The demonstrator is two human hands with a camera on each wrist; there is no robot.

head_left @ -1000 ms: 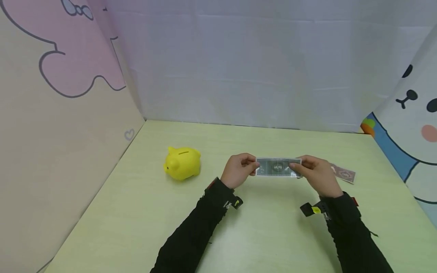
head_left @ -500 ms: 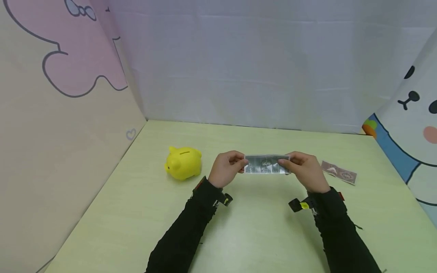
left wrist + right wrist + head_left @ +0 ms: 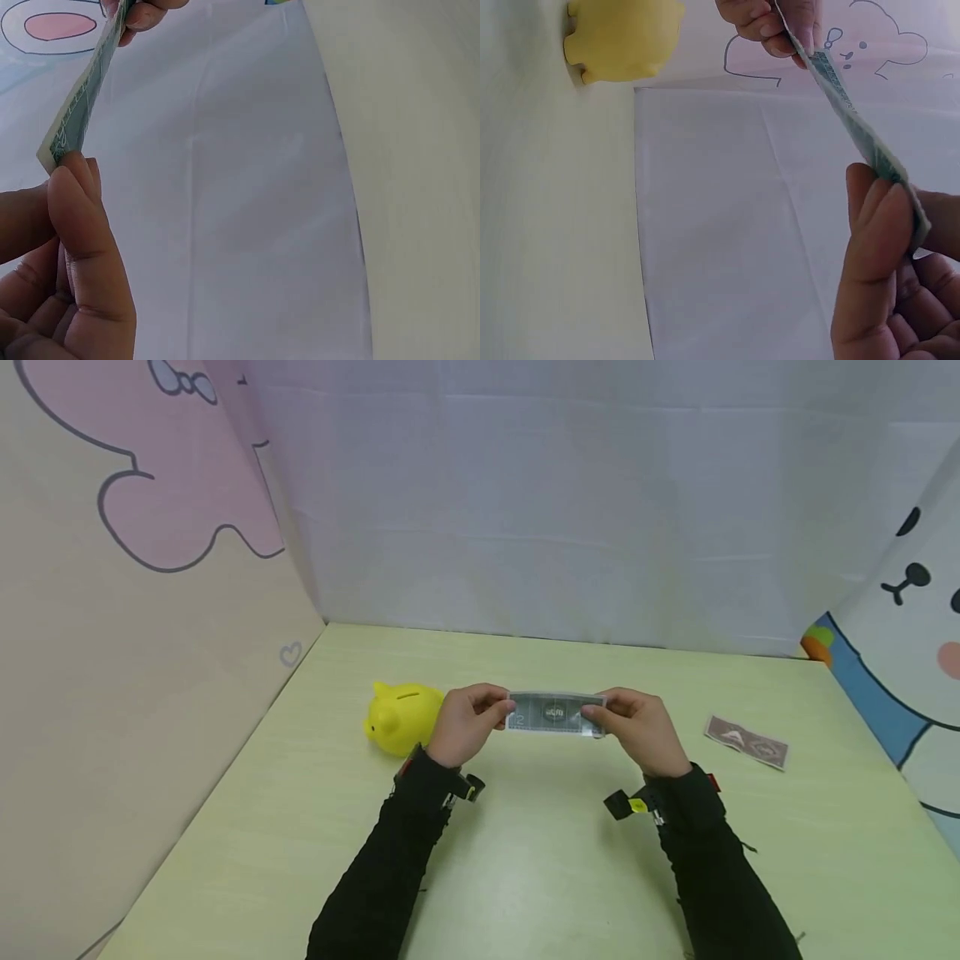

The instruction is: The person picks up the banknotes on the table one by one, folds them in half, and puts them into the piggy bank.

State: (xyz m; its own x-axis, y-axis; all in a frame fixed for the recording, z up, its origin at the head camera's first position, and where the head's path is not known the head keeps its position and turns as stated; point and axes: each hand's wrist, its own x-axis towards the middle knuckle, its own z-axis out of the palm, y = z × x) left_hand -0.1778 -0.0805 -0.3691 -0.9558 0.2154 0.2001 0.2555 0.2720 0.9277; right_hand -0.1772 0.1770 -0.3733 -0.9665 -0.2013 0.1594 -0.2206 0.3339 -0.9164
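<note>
A green banknote (image 3: 551, 713) is stretched out flat between both hands above the table. My left hand (image 3: 468, 724) pinches its left end between thumb and fingers, and my right hand (image 3: 639, 729) pinches the right end the same way. In the left wrist view the banknote (image 3: 82, 105) shows nearly edge-on, rising from the fingertips. From the right wrist the banknote (image 3: 859, 127) also appears edge-on, with creases along it. Just left of my left hand stands a yellow piggy bank (image 3: 401, 720) with a slot on its back, partly covered by that hand in the head view.
A brownish-pink banknote (image 3: 747, 742) lies on the pale table (image 3: 540, 860), right of my right hand. White cloth (image 3: 525, 510) hangs behind the table's back edge. Printed cartoon sheets flank the left and right sides.
Both hands have moved left with the green banknote, and slightly farther back. My left hand now overlaps the piggy bank in view; the brownish-pink banknote has come fully into sight.
</note>
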